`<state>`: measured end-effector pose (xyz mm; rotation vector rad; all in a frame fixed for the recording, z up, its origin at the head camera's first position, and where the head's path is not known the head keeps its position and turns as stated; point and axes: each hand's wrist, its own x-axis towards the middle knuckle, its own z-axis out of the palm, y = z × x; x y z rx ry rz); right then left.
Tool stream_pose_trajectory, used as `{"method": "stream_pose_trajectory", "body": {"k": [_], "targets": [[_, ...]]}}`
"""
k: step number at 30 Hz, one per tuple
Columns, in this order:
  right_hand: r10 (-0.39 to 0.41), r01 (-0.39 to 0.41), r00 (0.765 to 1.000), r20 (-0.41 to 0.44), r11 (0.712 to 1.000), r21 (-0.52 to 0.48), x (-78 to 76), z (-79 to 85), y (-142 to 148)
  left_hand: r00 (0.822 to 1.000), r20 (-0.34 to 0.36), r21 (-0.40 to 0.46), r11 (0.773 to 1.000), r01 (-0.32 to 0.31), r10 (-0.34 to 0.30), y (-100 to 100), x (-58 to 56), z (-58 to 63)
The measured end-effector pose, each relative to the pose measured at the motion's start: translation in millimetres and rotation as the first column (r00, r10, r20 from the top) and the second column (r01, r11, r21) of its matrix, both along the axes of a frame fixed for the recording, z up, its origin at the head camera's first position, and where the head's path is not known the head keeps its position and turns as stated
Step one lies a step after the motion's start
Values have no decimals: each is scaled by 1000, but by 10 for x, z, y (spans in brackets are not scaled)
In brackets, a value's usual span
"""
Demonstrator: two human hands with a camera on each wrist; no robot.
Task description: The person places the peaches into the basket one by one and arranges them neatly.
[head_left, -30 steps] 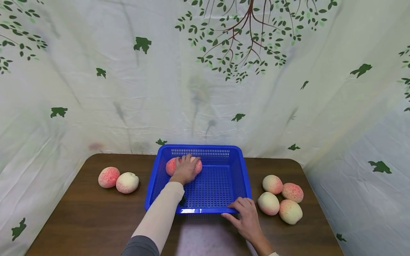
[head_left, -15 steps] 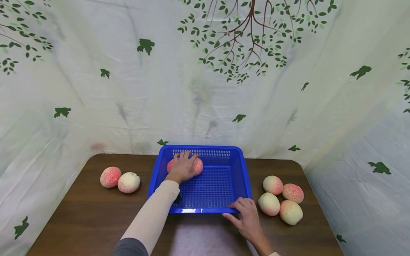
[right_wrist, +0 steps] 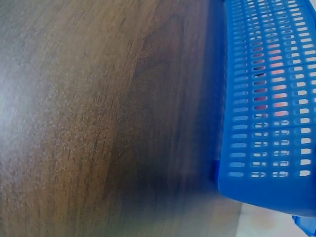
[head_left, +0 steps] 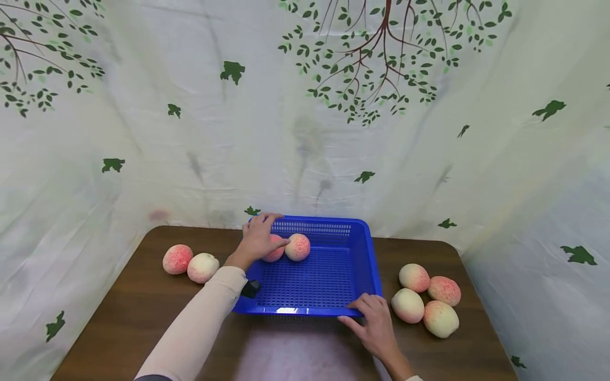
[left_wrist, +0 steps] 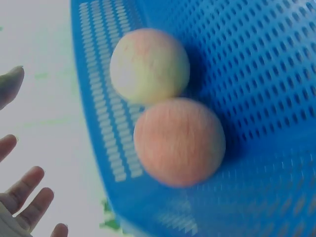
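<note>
Two pink-speckled peaches lie side by side in the back left of a blue plastic basket (head_left: 314,278): a redder peach (head_left: 274,250) and a paler one (head_left: 298,247). Over the basket's back left corner is my left hand (head_left: 256,239), fingers spread and holding nothing, partly covering the redder peach. In the left wrist view its fingers (left_wrist: 29,190) are outside the rim, apart from both peaches. My right hand (head_left: 378,329) grips the front rim near the right corner, fingers over the edge and thumb below. The right wrist view shows the basket's slotted wall (right_wrist: 247,148), but not the hand.
Left of the basket, a red peach (head_left: 178,259) and a pale peach (head_left: 203,268) rest on the brown wooden table (head_left: 143,312). Several more peaches (head_left: 441,319) are grouped to the right. Behind the table hangs a leaf-printed white curtain (head_left: 267,148).
My left hand has let go of the peaches and moved left to the basket's back corner, uncovering the paler peach. The right hand stays on the front rim. The head view has shifted slightly.
</note>
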<state>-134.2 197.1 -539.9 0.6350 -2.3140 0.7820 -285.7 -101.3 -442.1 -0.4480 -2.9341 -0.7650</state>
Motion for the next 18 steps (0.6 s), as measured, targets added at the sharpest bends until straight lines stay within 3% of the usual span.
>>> {"method": "stream_pose_trajectory", "body": {"k": [9, 18], "targets": [[0, 0, 1000, -26, 1000, 2, 8, 17, 16, 993, 2, 127, 985, -115, 116, -557, 148, 38], [10, -11, 999, -37, 1000, -12, -3, 0, -30, 976, 26, 250, 944, -216, 216, -1310, 360, -158]]}}
